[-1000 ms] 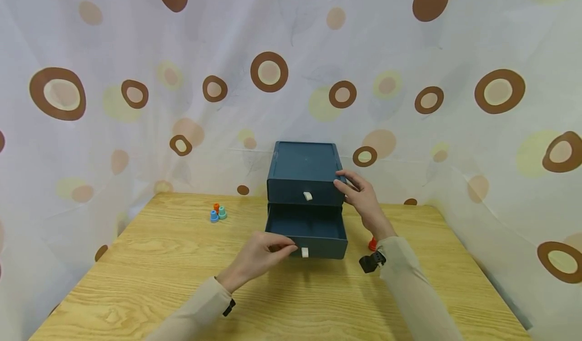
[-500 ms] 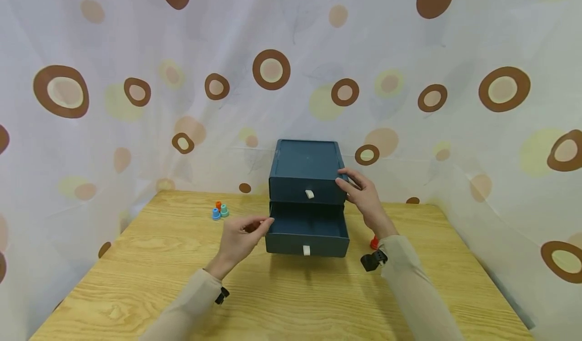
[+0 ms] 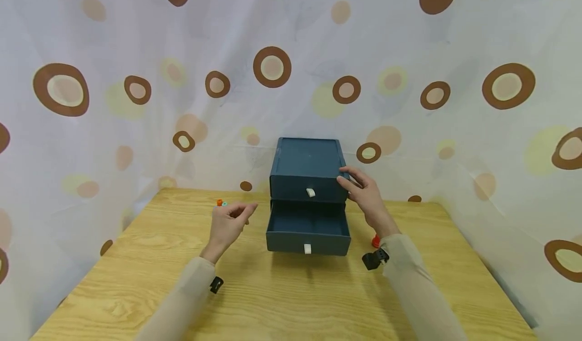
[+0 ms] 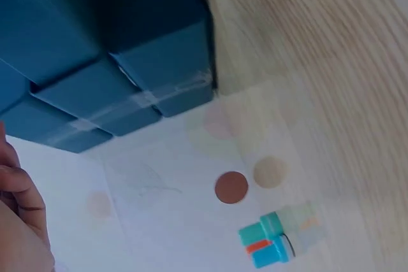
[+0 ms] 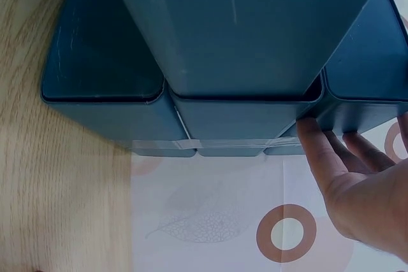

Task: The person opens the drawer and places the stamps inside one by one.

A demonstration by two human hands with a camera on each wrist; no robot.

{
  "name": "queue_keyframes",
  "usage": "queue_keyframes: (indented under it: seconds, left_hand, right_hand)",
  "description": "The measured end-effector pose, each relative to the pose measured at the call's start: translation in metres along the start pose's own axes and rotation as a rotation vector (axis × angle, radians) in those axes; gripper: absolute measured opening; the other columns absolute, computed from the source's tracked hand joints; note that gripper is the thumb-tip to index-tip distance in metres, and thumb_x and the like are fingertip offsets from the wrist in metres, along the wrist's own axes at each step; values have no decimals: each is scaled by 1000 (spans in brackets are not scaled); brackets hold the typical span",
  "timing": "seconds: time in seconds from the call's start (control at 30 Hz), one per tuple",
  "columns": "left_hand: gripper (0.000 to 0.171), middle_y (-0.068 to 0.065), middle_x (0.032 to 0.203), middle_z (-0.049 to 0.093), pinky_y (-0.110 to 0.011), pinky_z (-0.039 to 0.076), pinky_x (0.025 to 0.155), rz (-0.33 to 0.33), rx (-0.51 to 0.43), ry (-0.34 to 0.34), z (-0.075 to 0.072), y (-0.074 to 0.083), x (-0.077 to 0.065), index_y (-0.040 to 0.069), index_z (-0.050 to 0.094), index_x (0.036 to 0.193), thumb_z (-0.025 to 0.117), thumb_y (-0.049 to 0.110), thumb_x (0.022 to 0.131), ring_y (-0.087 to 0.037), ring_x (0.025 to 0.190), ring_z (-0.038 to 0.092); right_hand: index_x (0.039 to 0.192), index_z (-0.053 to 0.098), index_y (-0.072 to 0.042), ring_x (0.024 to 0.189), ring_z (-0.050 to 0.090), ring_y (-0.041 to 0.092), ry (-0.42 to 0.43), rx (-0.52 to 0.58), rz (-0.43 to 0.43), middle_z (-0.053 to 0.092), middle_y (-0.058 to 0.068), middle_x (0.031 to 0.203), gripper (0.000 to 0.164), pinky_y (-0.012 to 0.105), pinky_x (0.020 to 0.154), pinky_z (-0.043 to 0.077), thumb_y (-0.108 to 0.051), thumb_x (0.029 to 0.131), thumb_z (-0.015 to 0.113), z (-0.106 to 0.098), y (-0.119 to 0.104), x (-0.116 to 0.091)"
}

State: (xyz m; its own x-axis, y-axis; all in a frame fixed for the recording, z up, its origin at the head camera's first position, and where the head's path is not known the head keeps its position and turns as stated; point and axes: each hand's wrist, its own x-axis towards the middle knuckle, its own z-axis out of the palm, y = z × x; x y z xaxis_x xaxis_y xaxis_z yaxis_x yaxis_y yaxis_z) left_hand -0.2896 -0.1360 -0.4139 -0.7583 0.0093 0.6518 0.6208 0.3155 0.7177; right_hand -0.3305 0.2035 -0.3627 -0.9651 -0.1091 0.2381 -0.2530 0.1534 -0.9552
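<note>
A dark blue drawer cabinet [image 3: 310, 156] stands at the back of the table. One lower drawer [image 3: 291, 243] is pulled out, showing a bare inside and a white pull tab [image 3: 307, 249]. My right hand [image 3: 367, 199] rests on the cabinet's upper right side; in the right wrist view its straight fingers [image 5: 319, 151] touch the wall there. Left of the drawer, my left hand [image 3: 226, 228] is held in the air, fingers loosely bent, with nothing visible in it. Behind it sit small teal [image 4: 261, 229], blue [image 4: 268, 256] and orange [image 3: 220, 202] peg-like pieces, partly hidden in the head view.
A red piece [image 3: 376, 241] stands on the wooden table [image 3: 291, 300] right of the cabinet, partly covered by my right wrist. A white curtain [image 3: 291, 22] with brown spots hangs behind and on both sides. The upper drawer [image 3: 295, 188] is closed, with its own white tab.
My left hand has left the open drawer's front and moved left and up towards the small pieces. The right hand stays on the cabinet, and the drawer remains pulled out.
</note>
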Motion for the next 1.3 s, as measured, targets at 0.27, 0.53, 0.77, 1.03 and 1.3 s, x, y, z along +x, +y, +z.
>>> queue_keyframes:
  seconds: [0.27, 0.53, 0.77, 1.03, 1.3]
  left_hand:
    - [31, -6, 56, 62, -26, 45, 45, -185, -25, 21, -14, -45, 13, 8, 77, 81, 66, 34, 94, -30, 44, 54]
    - [50, -11, 69, 67, -28, 45, 47, -359, -50, -85, -32, -66, 22, 4, 75, 93, 59, 51, 94, -25, 52, 60]
    - [47, -7, 75, 70, -24, 47, 50, -560, -104, -75, -49, -68, 28, 0, 72, 100, 58, 45, 97, -16, 61, 63]
    - [44, -7, 89, 72, -28, 48, 60, -675, -58, 8, -61, -91, 27, -5, 68, 111, 59, 36, 98, -17, 73, 62]
    - [43, -9, 103, 67, -31, 49, 67, -744, -49, 30, -69, -109, 26, -3, 64, 124, 60, 31, 98, -21, 86, 55]
  right_hand:
    - [140, 49, -9, 147, 29, 31, -2, 1, 1, 35, 8, 157, 52, 58, 111, 35, -37, 97, 61, 0, 0, 1]
    - [139, 50, -13, 147, 29, 31, 0, -10, 0, 35, 6, 157, 52, 59, 111, 34, -40, 96, 62, 0, 2, 0]
    - [139, 50, -11, 147, 29, 32, -2, -10, 1, 32, 6, 159, 53, 60, 111, 33, -40, 96, 62, 1, 1, 2]
    - [139, 50, -13, 147, 30, 32, 6, -10, 0, 35, 7, 157, 51, 58, 111, 35, -39, 97, 62, 1, 2, 1]
    - [141, 49, -11, 147, 29, 32, 0, -7, -2, 33, 6, 158, 53, 58, 111, 34, -38, 98, 60, 1, 0, -1]
